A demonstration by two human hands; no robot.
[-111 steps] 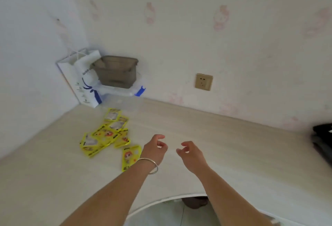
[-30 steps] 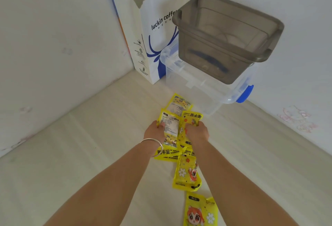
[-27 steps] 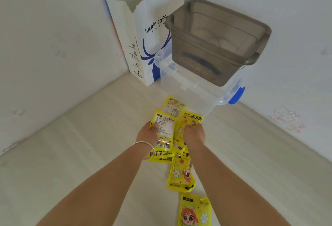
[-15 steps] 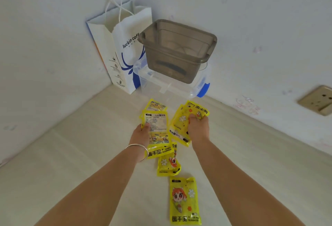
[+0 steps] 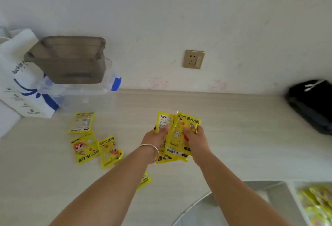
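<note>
Packets (image 5: 177,134) (yellow handfuls) now overlap, previously apart.

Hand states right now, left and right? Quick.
Left hand: closed, gripping yellow packets, thumb on top.
Right hand: closed, gripping a flower-print packet.
</note>
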